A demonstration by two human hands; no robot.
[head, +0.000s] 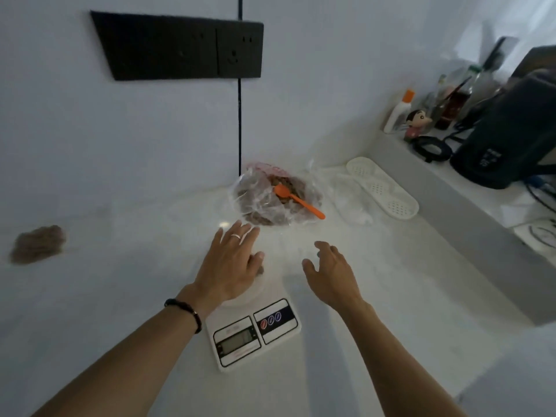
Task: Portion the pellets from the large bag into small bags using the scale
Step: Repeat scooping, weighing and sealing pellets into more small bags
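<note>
left hand [231,263] flat, fingers spread over scale [254,332] platform | right hand [331,272] loose, holding nothing | orange spoon [298,201] in large pellet bag [270,197]

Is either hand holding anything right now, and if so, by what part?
Nothing. The left hand and right hand hover open over the scale; the orange spoon lies untouched.
</note>
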